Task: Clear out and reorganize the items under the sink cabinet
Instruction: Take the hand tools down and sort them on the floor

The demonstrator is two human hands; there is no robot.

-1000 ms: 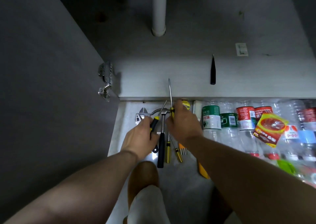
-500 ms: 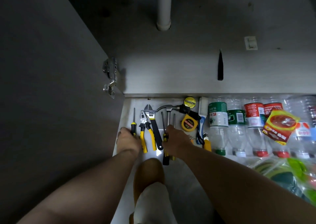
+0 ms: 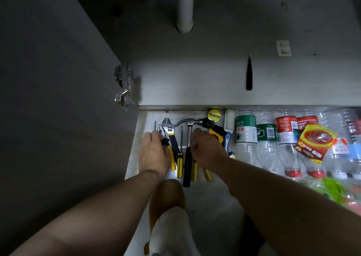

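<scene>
home kitchen | open sink cabinet, drain pipe (image 3: 184,7) (white) | bottles (image 3: 265,138), hand tools on floor

One hammer (image 3: 188,138), one adjustable wrench (image 3: 170,133), one pair of pliers (image 3: 166,142), two hands.
</scene>
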